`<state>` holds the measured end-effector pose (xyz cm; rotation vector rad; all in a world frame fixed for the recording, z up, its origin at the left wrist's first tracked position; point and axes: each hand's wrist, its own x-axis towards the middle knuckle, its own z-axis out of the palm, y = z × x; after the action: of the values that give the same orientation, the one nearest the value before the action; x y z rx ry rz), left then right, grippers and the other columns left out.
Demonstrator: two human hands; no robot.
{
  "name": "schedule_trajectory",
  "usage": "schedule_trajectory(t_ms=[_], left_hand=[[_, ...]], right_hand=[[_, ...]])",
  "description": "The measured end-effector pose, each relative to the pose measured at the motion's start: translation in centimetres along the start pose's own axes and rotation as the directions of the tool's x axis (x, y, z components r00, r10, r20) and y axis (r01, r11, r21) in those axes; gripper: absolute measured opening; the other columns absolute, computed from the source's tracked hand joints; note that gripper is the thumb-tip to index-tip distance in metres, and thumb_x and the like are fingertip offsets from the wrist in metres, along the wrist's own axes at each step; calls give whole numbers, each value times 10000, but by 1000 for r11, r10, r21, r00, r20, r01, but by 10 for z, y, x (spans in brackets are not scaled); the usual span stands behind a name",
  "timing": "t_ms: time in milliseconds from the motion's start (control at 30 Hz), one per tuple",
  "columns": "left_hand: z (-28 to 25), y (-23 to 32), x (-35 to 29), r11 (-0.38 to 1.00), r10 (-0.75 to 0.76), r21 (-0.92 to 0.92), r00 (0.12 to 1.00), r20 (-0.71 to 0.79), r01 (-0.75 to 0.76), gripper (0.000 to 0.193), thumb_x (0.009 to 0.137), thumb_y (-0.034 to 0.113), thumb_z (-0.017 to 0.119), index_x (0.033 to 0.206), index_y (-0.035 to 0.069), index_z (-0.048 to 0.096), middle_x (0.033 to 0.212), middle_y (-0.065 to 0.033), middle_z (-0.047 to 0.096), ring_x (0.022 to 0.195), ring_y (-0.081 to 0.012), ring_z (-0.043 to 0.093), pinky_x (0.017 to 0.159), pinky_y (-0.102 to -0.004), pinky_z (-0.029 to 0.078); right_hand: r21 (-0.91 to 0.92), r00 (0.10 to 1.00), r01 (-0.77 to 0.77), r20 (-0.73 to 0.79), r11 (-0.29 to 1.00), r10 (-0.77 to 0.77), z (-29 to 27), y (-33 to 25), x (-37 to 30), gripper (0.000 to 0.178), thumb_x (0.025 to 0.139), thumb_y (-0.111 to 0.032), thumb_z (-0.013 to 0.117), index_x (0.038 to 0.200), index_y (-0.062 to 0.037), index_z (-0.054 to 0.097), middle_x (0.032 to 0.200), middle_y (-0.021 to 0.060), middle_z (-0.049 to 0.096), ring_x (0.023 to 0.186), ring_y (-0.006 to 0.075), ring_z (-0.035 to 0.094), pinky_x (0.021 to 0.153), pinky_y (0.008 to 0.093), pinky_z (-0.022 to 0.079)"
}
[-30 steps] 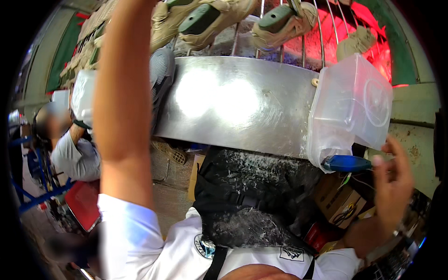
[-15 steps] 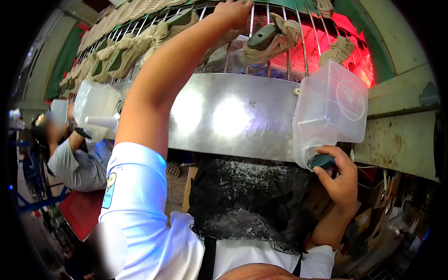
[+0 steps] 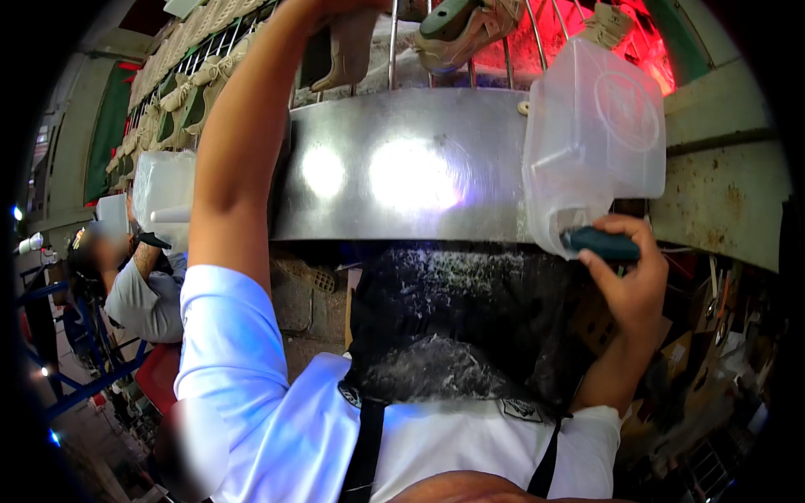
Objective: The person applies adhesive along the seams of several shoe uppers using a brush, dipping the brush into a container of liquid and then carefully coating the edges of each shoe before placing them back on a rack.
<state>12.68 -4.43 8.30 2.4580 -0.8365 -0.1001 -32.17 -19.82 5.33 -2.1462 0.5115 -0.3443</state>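
The main change is at the right hand (image 3: pixel 631 272); a second ago it stands spread beside the green-handled tool (image 3: pixel 610 244), clear of it, half a second ago its fingers are on the tool, and now thumb and fingers pinch the handle from its two sides; the tool's far end sits within the low front mouth of the clear plastic container (image 3: pixel 579 126), at the right end of the shiny metal surface (image 3: pixel 344 210); whatever that end carries is hidden there.

The left hand (image 3: pixel 331 5) also changes place; half a second ago it shows whole above the metal rods (image 3: pixel 393 50), and now the upper edge cuts most of it off, just above a beige shoe (image 3: pixel 348 50) with a dark green block inside; the shoe now shows tipped, toe side up, but I cannot tell whether the fingers grip it or only touch it; a second beige shoe (image 3: pixel 470 42) lies on the rods to the right, apart from that hand.

As for the work, my judgement is that the reach for the tool is over and its handling is under way, with both hands busy at once, one at the container and one at the shoe.
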Motion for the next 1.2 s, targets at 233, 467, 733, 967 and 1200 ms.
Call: schedule_trajectory(t_ms=[233, 467, 733, 967, 1200], left_hand=[[-42, -11, -150, 823, 166, -489, 945, -281, -290, 1028, 637, 286, 941, 1447, -11, 381, 1213, -157, 639, 1078, -285, 648, 968, -377, 518], [-6, -30, -251, 952, 76, -285, 990, -122, -108, 626, 664, 206, 942, 1162, -44, 658, 1078, -117, 702, 1054, -243, 643, 962, -406, 504], [-35, -24, -264, 989, 142, 12, 961, 237, -149, 669, 690, 311, 922, 1241, 38, 660, 1147, -112, 707, 1070, -308, 650, 984, -423, 494], [1, -34, -261, 874, 102, -445, 969, -226, -196, 682, 705, 329, 912, 1273, 62, 647, 1195, -110, 693, 1084, -324, 645, 986, -428, 497], [11, -45, -223, 885, 97, -421, 963, -250, -198, 695, 719, 348, 902, 1306, 87, 634, 1243, -107, 679, 1098, -340, 640, 989, -434, 499]], right_hand=[[357, 955, -132, -204, 925, 215, 20, 13, -2, 198, 943, -144, 753, 941, 1, 619, 716, 49, 660, 608, 88, 636, 553, 230, 510], [178, 943, -143, -273, 974, 188, 36, 33, -10, 230, 911, -131, 772, 1055, 32, 694, 829, 90, 723, 683, 93, 674, 652, 238, 553], [201, 947, -152, -250, 968, 201, 32, 40, -11, 242, 903, -168, 783, 1065, 4, 733, 761, 56, 713, 656, 89, 642, 616, 245, 516], [185, 968, -147, -174, 972, 180, 25, 36, -9, 218, 904, -158, 775, 1038, 8, 731, 735, 50, 705, 673, 86, 658, 629, 240, 518], [383, 965, -192, -95, 904, 245, 24, 38, -10, 225, 918, -132, 764, 1088, 9, 722, 777, 37, 702, 669, 82, 632, 614, 238, 511]])
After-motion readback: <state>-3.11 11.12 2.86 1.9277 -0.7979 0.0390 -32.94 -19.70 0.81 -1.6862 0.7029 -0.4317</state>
